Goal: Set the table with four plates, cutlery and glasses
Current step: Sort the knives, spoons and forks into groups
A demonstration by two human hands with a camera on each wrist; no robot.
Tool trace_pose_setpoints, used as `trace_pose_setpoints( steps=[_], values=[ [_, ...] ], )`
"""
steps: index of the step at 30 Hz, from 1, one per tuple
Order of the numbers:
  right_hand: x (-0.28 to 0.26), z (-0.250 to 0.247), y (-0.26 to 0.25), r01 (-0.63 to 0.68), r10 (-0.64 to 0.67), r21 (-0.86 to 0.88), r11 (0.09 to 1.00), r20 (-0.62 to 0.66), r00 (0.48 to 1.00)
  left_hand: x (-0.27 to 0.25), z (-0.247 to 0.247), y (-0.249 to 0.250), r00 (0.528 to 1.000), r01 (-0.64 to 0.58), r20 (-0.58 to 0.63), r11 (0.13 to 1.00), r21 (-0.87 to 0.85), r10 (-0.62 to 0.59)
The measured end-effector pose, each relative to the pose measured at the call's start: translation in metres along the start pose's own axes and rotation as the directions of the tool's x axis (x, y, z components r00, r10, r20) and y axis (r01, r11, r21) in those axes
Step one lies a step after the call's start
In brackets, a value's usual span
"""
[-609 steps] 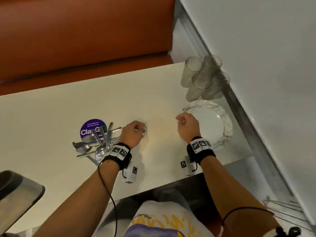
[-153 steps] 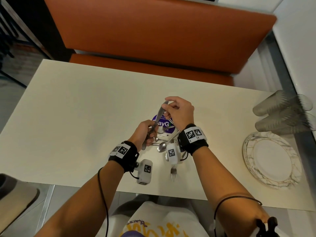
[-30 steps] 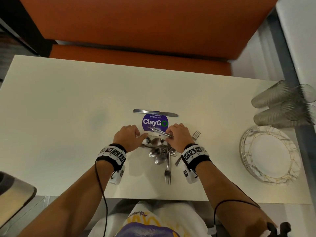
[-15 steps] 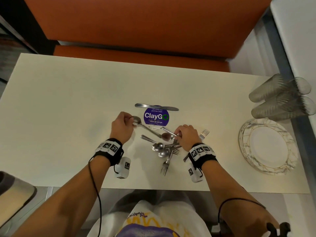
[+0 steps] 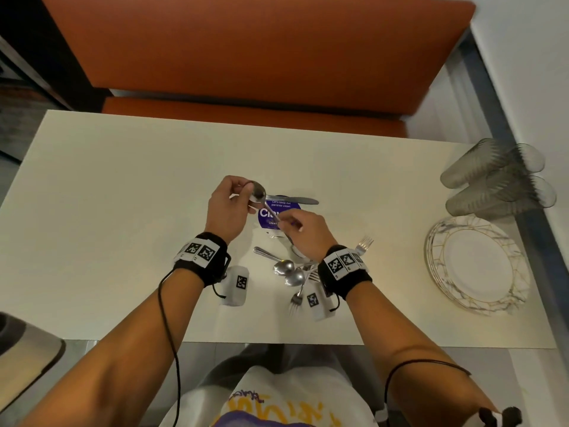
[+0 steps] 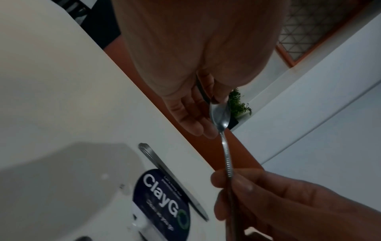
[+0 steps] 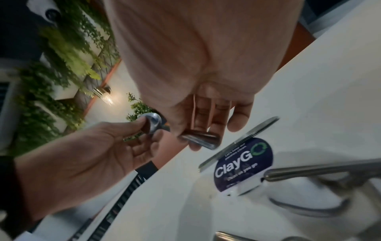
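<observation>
Left hand [image 5: 227, 208] is pinching the bowl of a slim steel spoon [image 5: 265, 202] between thumb and fingertips, raised above the middle of the cream rectangular table [image 5: 123, 211]; its other fingers are hanging loosely curled. Right hand [image 5: 303, 234] is pinching the same spoon's ribbed handle between thumb and forefinger, so both hands are sharing 1 utensil.

Below them, a steel table knife [image 5: 295, 199] is lying flat along the far side of the round purple "ClayGo" sticker [image 5: 278, 215]. Nearer the front edge, a loose heap of steel spoons and forks [image 5: 292, 272] is lying beside the right wrist. Toward the right edge, a stack of white gold-veined plates [image 5: 477, 265] is sitting with 4 clear ribbed glasses [image 5: 495, 180] just behind it at the far right corner.

Judgement: cutlery is being sorted by type. To do it well: 1 hand should be releasing first, then the spoon should go down parallel to the knife, clear of the heap.
</observation>
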State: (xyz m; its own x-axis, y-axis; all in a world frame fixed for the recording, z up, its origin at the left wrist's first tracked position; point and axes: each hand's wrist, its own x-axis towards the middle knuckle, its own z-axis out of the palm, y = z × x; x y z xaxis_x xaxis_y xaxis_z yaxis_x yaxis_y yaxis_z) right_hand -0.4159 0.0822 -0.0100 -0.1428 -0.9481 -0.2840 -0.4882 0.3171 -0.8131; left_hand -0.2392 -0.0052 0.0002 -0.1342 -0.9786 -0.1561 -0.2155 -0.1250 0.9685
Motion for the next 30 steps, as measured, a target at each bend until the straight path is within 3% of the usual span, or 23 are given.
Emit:
trace_pose_setpoints(
  steps=[3,6,10,15,18,23,30],
  values=[
    [-0.001,0.0,-0.007,-0.026,0.023,0.119,0.993,0.022,0.999,-0.005,0.008,0.006,0.997,0.076,-0.017,0.994,-0.084,-0.078],
    [-0.006,0.0,-0.012,0.015,-0.014,0.2,0.98,-0.008,1.0,-0.013,0.018,0.002,0.98,0.195,0.068,0.972,-0.129,-0.188],
    [-0.01,0.003,-0.005,-0.024,0.021,0.235,0.972,0.016,1.0,-0.026,0.029,-0.01,0.972,0.184,0.163,0.979,-0.087,-0.168],
    [-0.011,-0.012,0.031,-0.146,0.151,0.124,0.981,-0.034,0.988,-0.032,0.032,-0.018,0.959,0.261,0.151,0.954,-0.148,-0.239],
    [-0.011,-0.02,0.056,-0.136,0.128,-0.103,0.985,-0.087,0.988,-0.034,0.029,-0.027,0.95,0.293,0.151,0.949,-0.116,-0.275],
    [-0.006,-0.018,0.072,-0.029,0.103,-0.478,0.878,0.128,0.986,-0.037,0.025,-0.039,0.94,0.309,0.159,0.951,-0.02,-0.302],
    [0.0,-0.008,0.072,0.108,0.03,-0.62,0.777,0.207,0.978,-0.036,0.025,-0.036,0.929,0.344,0.143,0.939,0.006,-0.341]
  ],
)
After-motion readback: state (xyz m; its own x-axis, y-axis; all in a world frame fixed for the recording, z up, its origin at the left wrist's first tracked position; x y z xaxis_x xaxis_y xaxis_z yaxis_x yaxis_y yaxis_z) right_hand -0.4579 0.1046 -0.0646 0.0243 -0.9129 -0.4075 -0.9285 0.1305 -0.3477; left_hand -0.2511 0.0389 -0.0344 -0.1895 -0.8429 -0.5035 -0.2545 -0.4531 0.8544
